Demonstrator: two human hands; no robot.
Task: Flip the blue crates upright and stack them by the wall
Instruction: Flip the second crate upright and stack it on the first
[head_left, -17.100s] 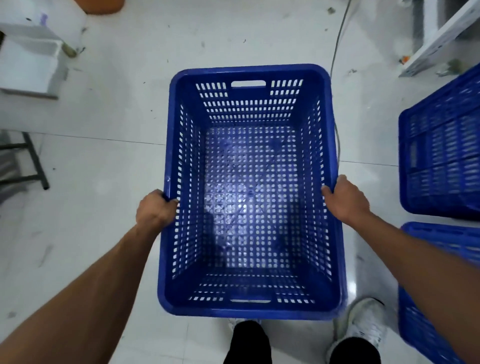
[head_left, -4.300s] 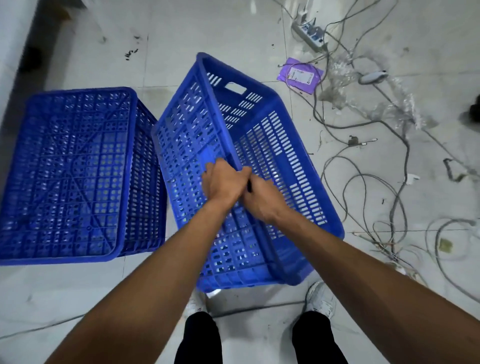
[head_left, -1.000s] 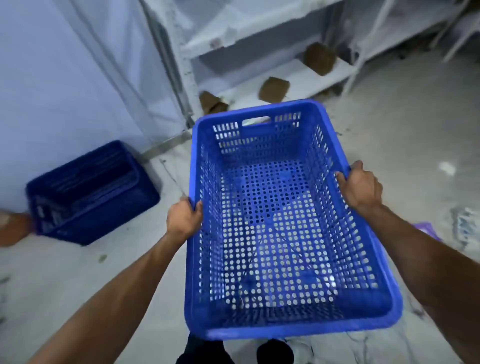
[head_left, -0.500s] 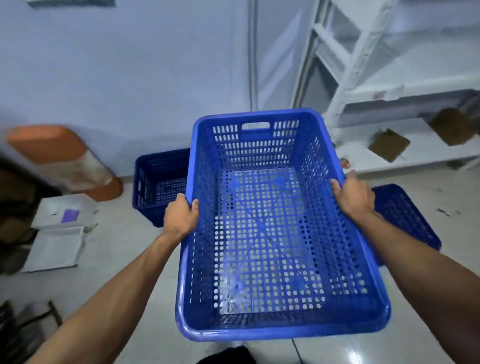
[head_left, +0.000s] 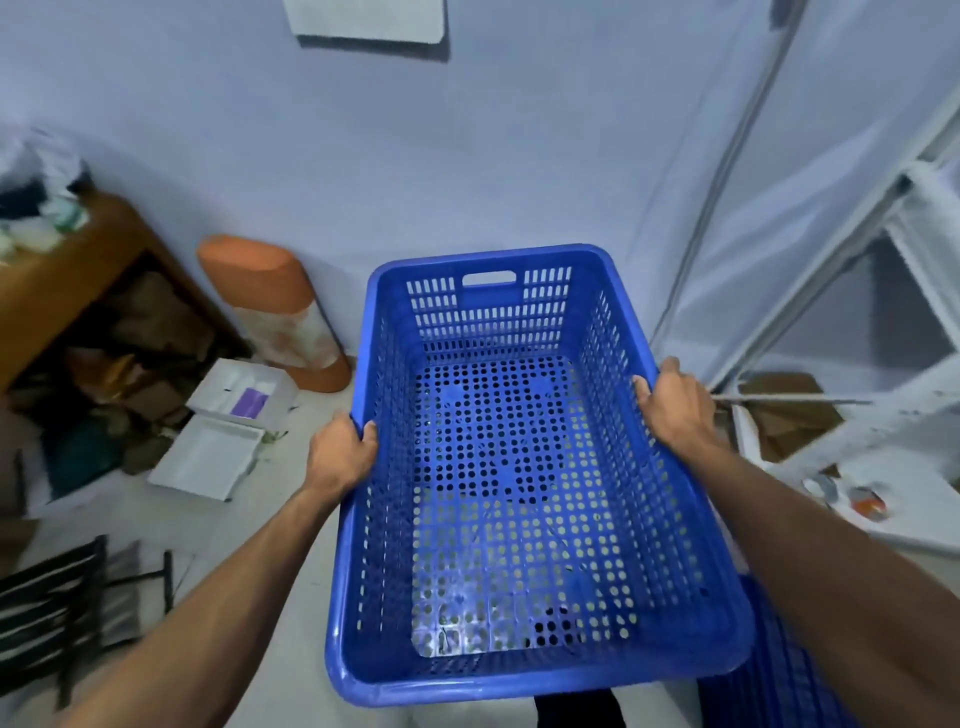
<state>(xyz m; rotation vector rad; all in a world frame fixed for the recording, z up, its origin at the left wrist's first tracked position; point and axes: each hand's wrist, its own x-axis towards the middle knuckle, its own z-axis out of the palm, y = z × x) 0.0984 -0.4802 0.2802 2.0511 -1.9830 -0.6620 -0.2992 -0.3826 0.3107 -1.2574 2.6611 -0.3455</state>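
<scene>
I carry an upright blue perforated crate (head_left: 519, 499) in front of me, above the floor, its open side up and its handle slot facing the pale wall (head_left: 467, 156). My left hand (head_left: 340, 457) grips the left rim and my right hand (head_left: 675, 405) grips the right rim. Dark shapes show through the crate's floor holes, so whatever lies under it is hidden. Another blue crate (head_left: 779, 670) peeks out on the floor at the lower right, under my right forearm.
An orange cylinder (head_left: 275, 312) leans at the wall to the left. White trays (head_left: 218, 441) lie on the floor beside a cluttered wooden table (head_left: 67, 270). A black stool (head_left: 57, 603) sits lower left. White metal shelving (head_left: 883, 405) stands on the right.
The view has swung left along the wall. The carried crate has moved closer to the wall, and the dark blue crate seen beside it half a second ago is now hidden behind it.
</scene>
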